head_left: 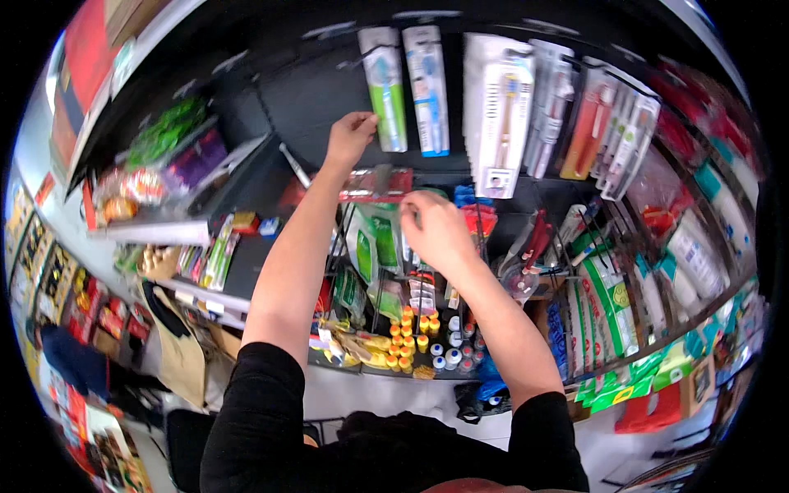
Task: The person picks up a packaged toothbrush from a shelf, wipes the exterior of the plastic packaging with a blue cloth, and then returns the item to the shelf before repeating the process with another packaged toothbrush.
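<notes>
My left hand (352, 138) is raised to the dark display wall, its fingers pinched at the left edge of a hanging toothbrush pack (389, 103) with a green lower part. Just right of that pack hangs another toothbrush pack (427, 94), white and blue. Lower down, my right hand (437, 232) is curled, thumb and fingers close together; whether anything lies between them is hidden. Beside it, to the left, are green-and-clear packets (378, 238) on the rack. A flat red-edged clear strip (374, 186) lies between my two hands.
More toothbrush packs (503, 107) hang in rows to the right. Small yellow-capped bottles (403, 341) stand low in front of me. Green-and-white bags (608, 300) fill the right rack. At left, a shelf edge (160, 233) juts out, and a person in dark clothes (78, 357) is farther off.
</notes>
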`<state>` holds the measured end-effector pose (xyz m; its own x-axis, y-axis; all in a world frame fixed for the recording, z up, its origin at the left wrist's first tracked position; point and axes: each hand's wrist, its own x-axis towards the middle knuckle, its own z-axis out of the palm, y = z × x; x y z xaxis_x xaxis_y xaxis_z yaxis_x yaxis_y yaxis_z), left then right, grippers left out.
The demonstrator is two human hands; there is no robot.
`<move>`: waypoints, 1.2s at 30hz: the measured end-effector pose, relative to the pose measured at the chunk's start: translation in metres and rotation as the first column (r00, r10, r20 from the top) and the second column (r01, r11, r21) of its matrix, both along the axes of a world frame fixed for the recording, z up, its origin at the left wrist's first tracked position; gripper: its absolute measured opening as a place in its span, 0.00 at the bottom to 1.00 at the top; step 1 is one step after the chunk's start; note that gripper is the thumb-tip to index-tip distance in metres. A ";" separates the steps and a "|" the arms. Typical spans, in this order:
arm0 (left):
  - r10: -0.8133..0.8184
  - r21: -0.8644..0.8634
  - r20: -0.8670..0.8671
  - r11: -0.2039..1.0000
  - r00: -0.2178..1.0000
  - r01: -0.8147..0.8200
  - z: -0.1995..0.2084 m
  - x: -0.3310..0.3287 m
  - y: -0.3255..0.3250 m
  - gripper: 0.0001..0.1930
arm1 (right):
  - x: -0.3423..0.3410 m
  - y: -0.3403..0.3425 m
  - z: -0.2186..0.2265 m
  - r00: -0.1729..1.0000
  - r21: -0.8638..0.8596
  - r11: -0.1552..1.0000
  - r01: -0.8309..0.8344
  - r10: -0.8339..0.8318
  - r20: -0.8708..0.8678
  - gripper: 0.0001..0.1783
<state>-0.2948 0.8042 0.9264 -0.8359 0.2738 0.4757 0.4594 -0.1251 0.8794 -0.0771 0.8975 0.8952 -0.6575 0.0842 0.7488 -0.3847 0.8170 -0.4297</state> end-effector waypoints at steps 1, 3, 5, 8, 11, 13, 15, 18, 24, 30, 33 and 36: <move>0.128 -0.069 -0.079 0.989 0.989 -0.133 -0.007 -0.001 -0.022 0.12 | -0.001 -0.016 -0.007 1.000 0.008 1.000 -0.009 0.009 0.013 0.08; 0.200 -0.096 -0.195 0.970 0.960 -0.222 -0.032 0.005 -0.066 0.11 | 0.008 -0.053 -0.016 0.999 -0.082 0.996 0.046 -0.044 0.032 0.08; 0.100 0.017 -0.230 0.995 0.968 -0.099 -0.059 0.033 -0.116 0.09 | 0.019 -0.085 -0.053 0.999 -0.210 0.977 0.023 -0.031 -0.032 0.08; -0.070 0.067 0.041 0.996 0.997 0.067 -0.089 0.114 -0.238 0.06 | 0.049 -0.165 -0.106 0.997 -0.333 0.942 0.043 -0.061 -0.045 0.04; -0.072 -0.007 0.181 0.997 0.981 0.074 -0.163 0.147 -0.357 0.14 | 0.061 -0.265 -0.179 1.000 -0.382 0.924 -0.011 0.019 0.018 0.05; -0.038 -0.179 0.220 0.981 0.975 0.079 -0.233 0.149 -0.436 0.19 | 0.050 -0.345 -0.235 0.978 -0.310 0.951 0.003 0.062 0.199 0.06; -0.017 -0.373 0.302 0.918 0.953 0.134 -0.292 0.143 -0.520 0.19 | 0.029 -0.428 -0.305 0.823 -0.370 0.924 0.090 0.140 0.550 0.08; 0.043 -0.513 0.197 0.856 0.980 0.065 -0.390 0.125 -0.649 0.13 | -0.005 -0.546 -0.382 0.611 -0.252 0.968 0.013 0.192 0.768 0.14; 0.363 -0.455 0.084 0.843 0.928 -0.288 -0.427 0.016 -0.874 0.06 | -0.081 -0.736 -0.405 0.533 -0.324 0.945 -0.045 0.298 0.792 0.08; 0.512 -0.385 -0.094 0.772 0.854 -0.505 -0.397 -0.136 -1.004 0.05 | -0.181 -0.873 -0.384 0.735 -0.199 0.972 -0.122 0.224 0.640 0.07; 0.534 -0.447 -0.277 0.664 0.799 -0.599 -0.377 -0.215 -1.038 0.10 | -0.234 -0.927 -0.364 0.743 -0.273 0.957 -0.101 0.255 0.619 0.07; 0.515 -0.594 -0.351 0.524 0.782 -0.611 -0.372 -0.274 -1.057 0.14 | -0.266 -0.972 -0.349 0.721 -0.272 0.946 -0.178 0.313 0.618 0.06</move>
